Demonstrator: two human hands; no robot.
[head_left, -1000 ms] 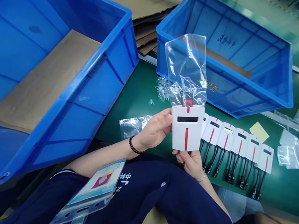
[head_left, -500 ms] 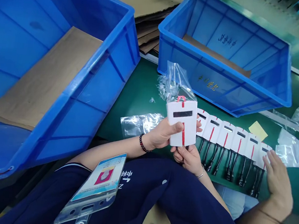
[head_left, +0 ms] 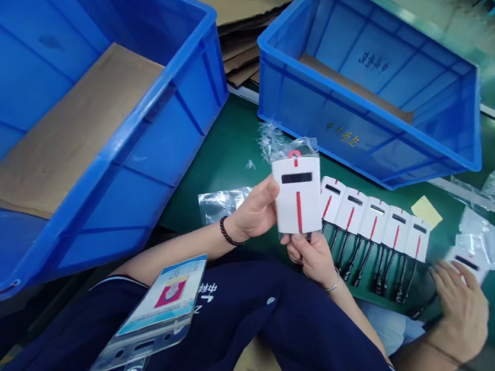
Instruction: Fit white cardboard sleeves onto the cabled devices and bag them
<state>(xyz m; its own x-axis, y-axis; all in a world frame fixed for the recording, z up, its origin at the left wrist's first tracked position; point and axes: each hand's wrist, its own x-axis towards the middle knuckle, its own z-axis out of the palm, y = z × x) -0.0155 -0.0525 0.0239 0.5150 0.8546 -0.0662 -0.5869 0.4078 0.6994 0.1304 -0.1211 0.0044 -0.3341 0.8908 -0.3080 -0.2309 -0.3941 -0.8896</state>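
A white box-shaped device with a dark window, a red stripe and a red loop on top is held upright before me. My left hand is closed on its left edge, thumb at the side. Below it, my right hand pinches at the device's bottom end, where dark cable shows partly hidden by the fingers. A clear plastic bag shows around the device's top; how far it covers the device I cannot tell. To the right, several similar white devices lie in a row, black cables toward me.
A co-worker's hand grips another white device at the right. Two blue crates lined with brown cardboard stand at the left and the back. Clear bags and a yellow paper lie on the green table.
The plastic bag's tall loose part has come down around the device's top. My left thumb has shifted from the device's front to its edge. The co-worker's hand has drawn the end device rightward.
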